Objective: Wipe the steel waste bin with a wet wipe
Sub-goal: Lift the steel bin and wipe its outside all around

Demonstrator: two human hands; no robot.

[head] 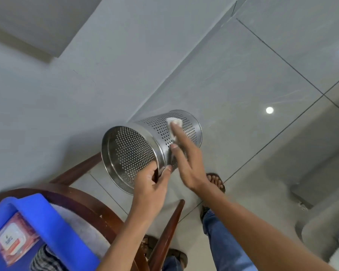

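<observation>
Blue tub [53,227]: nearest, bottom left, sitting on the round wooden chair [90,208]; a wipes pack [14,237] lies inside it.
Chair edge: its curved rim and a leg [168,231] stand just under the left forearm, close to the person's jeans [223,245].
Feet: sandalled, on the floor below the arms.
Left hand [153,184]: closed on the near rim of the bin [145,145], thumb outside, fingers hooked inside the mouth.
Bin: perforated steel, held in the air on its side, open mouth turned toward the left and the viewer, base pointing away to the right.
Right hand [186,163]: laid flat along the bin's upper side, fingers stretched out, pressing the wipe [173,125] against the holes.
Wipe: white, bunched under the fingertips, near the base end.
Floor [243,79]: glossy grey tiles, open to the right and beyond the bin.
Wall [67,65]: pale, meets the floor just behind the bin.
Sofa [321,222]: grey, far right edge, well apart from the hands.
</observation>
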